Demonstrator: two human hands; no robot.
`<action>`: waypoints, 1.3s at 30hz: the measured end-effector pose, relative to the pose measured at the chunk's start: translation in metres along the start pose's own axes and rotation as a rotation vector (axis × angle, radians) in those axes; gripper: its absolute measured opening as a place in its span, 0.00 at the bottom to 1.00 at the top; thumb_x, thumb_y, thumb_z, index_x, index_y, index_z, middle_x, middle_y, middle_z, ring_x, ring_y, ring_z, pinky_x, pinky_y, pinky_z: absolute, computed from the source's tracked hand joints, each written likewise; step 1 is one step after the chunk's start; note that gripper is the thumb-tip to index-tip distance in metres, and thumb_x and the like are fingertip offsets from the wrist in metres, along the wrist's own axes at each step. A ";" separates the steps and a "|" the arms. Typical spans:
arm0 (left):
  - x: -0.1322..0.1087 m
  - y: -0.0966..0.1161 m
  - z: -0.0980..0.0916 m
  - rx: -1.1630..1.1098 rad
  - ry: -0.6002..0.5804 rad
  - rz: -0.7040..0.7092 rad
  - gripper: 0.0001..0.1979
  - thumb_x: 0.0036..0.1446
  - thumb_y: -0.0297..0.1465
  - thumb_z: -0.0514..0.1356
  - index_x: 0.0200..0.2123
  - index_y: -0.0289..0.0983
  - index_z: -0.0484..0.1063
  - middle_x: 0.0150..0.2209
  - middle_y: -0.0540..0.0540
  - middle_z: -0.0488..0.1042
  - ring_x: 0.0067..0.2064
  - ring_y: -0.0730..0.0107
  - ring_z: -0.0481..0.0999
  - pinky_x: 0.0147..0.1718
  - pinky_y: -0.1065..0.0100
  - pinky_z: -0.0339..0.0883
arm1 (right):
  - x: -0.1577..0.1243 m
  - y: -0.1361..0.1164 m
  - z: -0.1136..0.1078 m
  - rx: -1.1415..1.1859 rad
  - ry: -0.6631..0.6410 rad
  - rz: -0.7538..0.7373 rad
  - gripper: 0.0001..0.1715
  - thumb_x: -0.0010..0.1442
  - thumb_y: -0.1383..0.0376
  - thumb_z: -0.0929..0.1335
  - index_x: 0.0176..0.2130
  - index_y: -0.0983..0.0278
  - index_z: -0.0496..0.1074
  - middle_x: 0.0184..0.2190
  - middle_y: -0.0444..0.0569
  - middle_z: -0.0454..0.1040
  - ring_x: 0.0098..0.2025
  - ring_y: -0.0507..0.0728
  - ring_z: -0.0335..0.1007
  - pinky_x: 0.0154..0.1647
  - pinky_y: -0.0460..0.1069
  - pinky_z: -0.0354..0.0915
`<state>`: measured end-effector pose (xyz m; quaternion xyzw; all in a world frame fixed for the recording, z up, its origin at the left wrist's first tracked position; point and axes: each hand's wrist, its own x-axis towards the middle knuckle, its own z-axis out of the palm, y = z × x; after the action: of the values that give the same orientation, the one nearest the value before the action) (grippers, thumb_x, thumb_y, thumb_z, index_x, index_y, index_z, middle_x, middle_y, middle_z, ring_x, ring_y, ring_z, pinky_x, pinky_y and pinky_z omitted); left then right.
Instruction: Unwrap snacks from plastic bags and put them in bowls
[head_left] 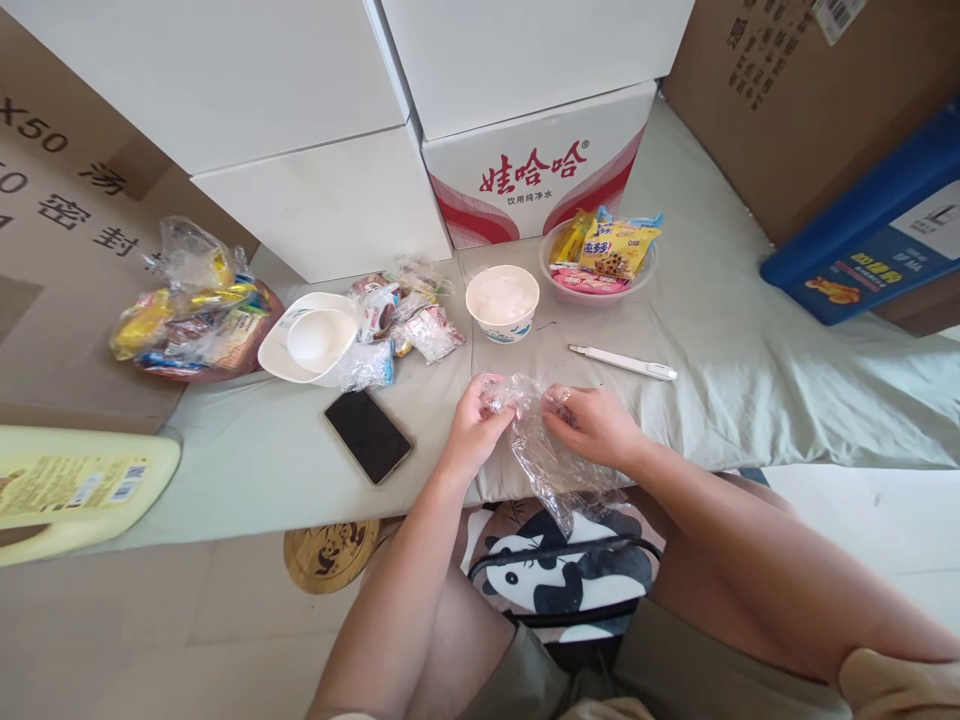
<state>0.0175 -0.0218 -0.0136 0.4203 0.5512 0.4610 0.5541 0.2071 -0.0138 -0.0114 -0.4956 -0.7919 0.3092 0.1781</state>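
Observation:
Both hands grip a crumpled sheet of clear plastic film, perhaps a bag, near the front edge of the cloth-covered surface. My left hand pinches one bunched end, thumb against fingers. Closed on the other side is my right hand. The film hangs down between them past the edge. Just beyond the hands stands a white paper bowl with something whitish and clear inside. A white utility knife lies to the right, behind my right hand.
A black phone, a white dish and wrapped snacks lie left. A heaped snack bowl stands farther left, a clear snack bowl at back right. White boxes, a blue container and a yellow jug border the surface.

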 end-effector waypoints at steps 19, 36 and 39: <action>0.003 -0.003 -0.010 -0.073 -0.237 -0.157 0.26 0.44 0.39 0.72 0.44 0.36 0.69 0.37 0.44 0.80 0.38 0.64 0.81 0.39 0.65 0.70 | 0.003 -0.002 -0.002 0.024 0.114 0.076 0.10 0.61 0.61 0.61 0.31 0.61 0.66 0.22 0.45 0.69 0.25 0.53 0.63 0.29 0.48 0.55; 0.001 0.007 -0.016 -0.224 -0.150 -0.060 0.16 0.47 0.40 0.67 0.33 0.40 0.66 0.23 0.54 0.73 0.22 0.74 0.72 0.23 0.72 0.66 | 0.010 0.005 -0.001 0.910 0.184 0.138 0.11 0.54 0.56 0.68 0.31 0.60 0.66 0.25 0.42 0.67 0.23 0.50 0.62 0.29 0.49 0.64; 0.003 0.009 -0.016 -0.265 -0.115 -0.039 0.10 0.44 0.34 0.67 0.26 0.37 0.69 0.24 0.52 0.72 0.24 0.77 0.69 0.25 0.72 0.65 | 0.010 0.005 -0.002 0.977 0.212 0.178 0.09 0.49 0.60 0.68 0.26 0.60 0.64 0.33 0.47 0.72 0.29 0.52 0.65 0.31 0.49 0.63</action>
<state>0.0006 -0.0179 -0.0059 0.3583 0.4610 0.4939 0.6443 0.2074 -0.0030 -0.0135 -0.4488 -0.4871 0.6054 0.4413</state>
